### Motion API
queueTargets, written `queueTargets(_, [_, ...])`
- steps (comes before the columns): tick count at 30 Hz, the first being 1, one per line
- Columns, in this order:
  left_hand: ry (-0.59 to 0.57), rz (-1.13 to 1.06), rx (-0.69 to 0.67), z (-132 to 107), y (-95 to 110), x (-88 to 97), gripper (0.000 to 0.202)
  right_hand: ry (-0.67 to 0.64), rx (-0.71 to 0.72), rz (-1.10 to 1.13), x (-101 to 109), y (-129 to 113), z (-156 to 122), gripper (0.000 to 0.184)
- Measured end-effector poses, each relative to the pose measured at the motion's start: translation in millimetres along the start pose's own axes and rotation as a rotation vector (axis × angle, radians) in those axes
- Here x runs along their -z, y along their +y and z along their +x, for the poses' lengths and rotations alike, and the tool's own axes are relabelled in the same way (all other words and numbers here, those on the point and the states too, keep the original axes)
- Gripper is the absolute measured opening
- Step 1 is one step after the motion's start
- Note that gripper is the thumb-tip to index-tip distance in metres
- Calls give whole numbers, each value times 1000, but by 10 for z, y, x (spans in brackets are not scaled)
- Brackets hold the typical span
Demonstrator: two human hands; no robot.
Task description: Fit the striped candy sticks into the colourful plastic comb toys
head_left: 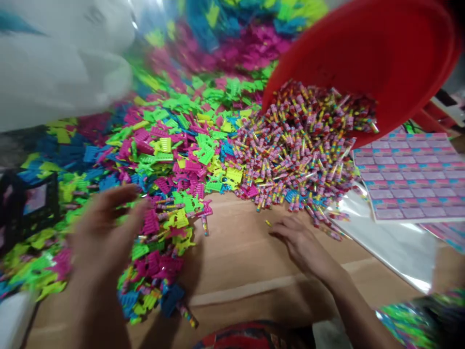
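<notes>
Looking down over a wooden bench [240, 247], the view runs from a white plastic sack [61, 63] at the far left, past a black crate [29, 213], to a broad heap of neon plastic pieces [163, 165], comb-like shapes in pink, green, yellow and blue. The left hand [103, 237] hangs open above the heap's front edge, fingers spread and slightly curled, gripping nothing that can be seen. A few striped sticks lie among the pieces just beyond it. Farther right, a dense spread of these striped sticks [290, 145] meets the heap and runs up to the lip of a tilted red plastic basin [363, 58]. The right hand [300, 242] lies open and empty on the bare bench, its fingertips just beside a tiny yellow scrap [268, 222] and near the spread's lower edge. Beyond it lie a clear plastic sheet [385, 242] and a printed sheet of pink-and-blue labels [410, 174]. The step in hand looks like working loose items at the pile's front edge, with nothing picked up yet. The next move appears to call for closing the fingers on a single stick or piece.
</notes>
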State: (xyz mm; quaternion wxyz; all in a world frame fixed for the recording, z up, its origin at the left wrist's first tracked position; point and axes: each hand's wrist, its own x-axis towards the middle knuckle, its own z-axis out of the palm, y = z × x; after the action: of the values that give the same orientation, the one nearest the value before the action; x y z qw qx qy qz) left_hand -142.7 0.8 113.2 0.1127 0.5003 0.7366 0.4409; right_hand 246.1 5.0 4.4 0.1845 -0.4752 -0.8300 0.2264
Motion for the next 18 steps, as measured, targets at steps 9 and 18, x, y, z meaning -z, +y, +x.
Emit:
queueTargets(9, [-401,180,-231,169,-10,-1590,36,17,20,-25,-207,59,16,37])
queueTargets(18, [-377,113,-173,133,-58,-1650,10,90,4,72,-205,-141,190,19])
